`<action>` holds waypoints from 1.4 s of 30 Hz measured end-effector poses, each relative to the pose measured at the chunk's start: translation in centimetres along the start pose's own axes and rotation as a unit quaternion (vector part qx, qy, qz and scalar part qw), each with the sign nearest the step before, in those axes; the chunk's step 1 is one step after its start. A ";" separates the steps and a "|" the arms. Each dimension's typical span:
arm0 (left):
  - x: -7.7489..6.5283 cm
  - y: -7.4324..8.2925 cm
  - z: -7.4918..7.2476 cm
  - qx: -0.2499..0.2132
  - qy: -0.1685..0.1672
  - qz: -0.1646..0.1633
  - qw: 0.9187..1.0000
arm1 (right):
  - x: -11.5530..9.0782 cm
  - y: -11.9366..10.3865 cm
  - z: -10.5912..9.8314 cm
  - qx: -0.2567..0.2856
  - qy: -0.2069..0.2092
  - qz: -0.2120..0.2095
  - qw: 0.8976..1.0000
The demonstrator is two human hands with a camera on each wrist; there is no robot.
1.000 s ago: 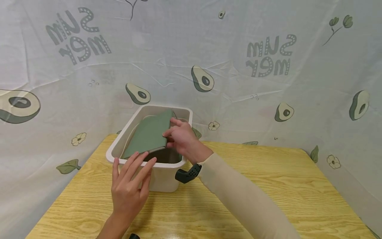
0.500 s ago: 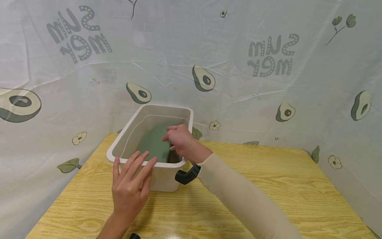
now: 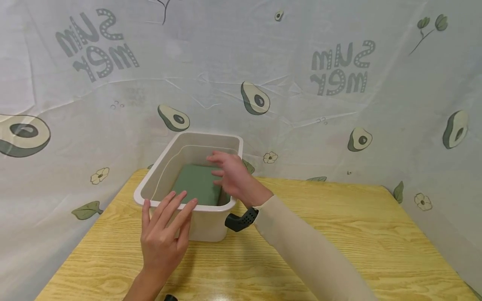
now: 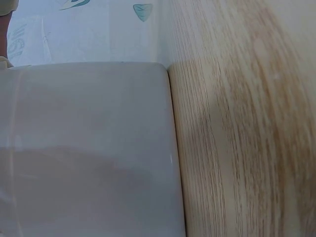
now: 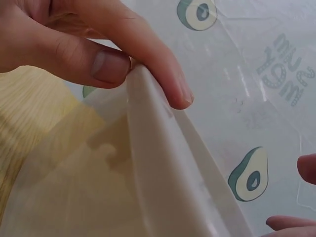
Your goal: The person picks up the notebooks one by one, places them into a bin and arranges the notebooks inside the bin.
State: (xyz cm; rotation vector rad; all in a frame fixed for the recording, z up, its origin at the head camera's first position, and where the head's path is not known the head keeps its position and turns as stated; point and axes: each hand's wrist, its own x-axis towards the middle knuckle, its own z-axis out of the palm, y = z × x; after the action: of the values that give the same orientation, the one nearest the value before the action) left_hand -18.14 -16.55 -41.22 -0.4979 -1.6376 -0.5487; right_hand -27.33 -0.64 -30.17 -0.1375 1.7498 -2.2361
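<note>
A green notebook [image 3: 198,184] lies low inside the white plastic bin [image 3: 207,223], partly hidden by the front rim and my hands. My left hand [image 3: 164,240] holds the near rim; in the right wrist view its thumb [image 5: 111,67] presses the outer wall while a finger bends over the edge. Above the right part of the bin hovers my right hand [image 3: 235,175], fingers spread and apart from the notebook. Only its fingertips [image 5: 307,168] enter the right wrist view. The left wrist view is mostly filled by the bin's outer wall [image 4: 94,148].
The bin stands on a wood-grain table [image 3: 320,238], close to the back. Behind it hangs a pale curtain [image 3: 211,50] printed with avocados and lettering. A dark wrist device [image 3: 242,219] sits on my right wrist.
The notebook, tilted across the bin's opening in my right hand a second ago, has dropped inside and lies flat. My right hand has let go and risen slightly. My left hand stays on the rim.
</note>
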 end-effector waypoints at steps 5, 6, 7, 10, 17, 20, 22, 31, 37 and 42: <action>-0.1 -0.1 -0.1 0.001 -0.002 -0.002 1.000 | 0.0 0.1 -0.3 0.011 -0.026 -0.011 1.000; -0.2 -0.2 -0.1 0.002 -0.003 -0.002 1.000 | 0.0 0.2 -0.4 0.009 -0.029 -0.012 0.999; -0.2 -0.2 -0.2 0.002 -0.003 -0.002 1.000 | 0.0 0.2 -0.4 0.009 -0.033 -0.013 0.999; -0.3 -0.2 -0.2 0.003 -0.003 -0.002 1.000 | 0.0 0.3 -0.5 0.007 -0.040 -0.020 0.999; -0.3 -0.3 0.0 0.000 -0.001 0.002 1.000 | -0.6 0.1 -1.2 -0.048 -0.032 -0.071 0.996; -0.4 -0.4 0.0 0.000 0.000 0.001 1.000 | -1.4 -0.3 -2.3 -0.111 -0.043 -0.107 0.987; -0.4 -0.4 0.1 -0.002 0.002 0.000 1.000 | -2.2 -0.6 -3.3 -0.153 -0.052 -0.128 0.979; -0.4 -0.4 0.3 -0.001 0.006 0.000 1.000 | -5.9 -1.6 -10.6 -0.455 0.021 -0.198 0.868; -0.1 -0.4 0.2 0.001 0.003 0.007 1.000 | -8.5 -0.9 -15.9 -0.631 0.084 -0.157 0.755; 0.3 -0.6 -0.2 0.009 -0.019 0.012 1.000 | -10.5 -0.2 -19.1 -0.712 0.118 -0.122 0.681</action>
State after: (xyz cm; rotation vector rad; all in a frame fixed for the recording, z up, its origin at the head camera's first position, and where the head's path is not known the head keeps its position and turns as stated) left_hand -18.41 -17.12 -40.98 -0.5172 -1.6695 -0.5094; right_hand -22.30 20.26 -33.69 -0.4052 3.2914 -0.4039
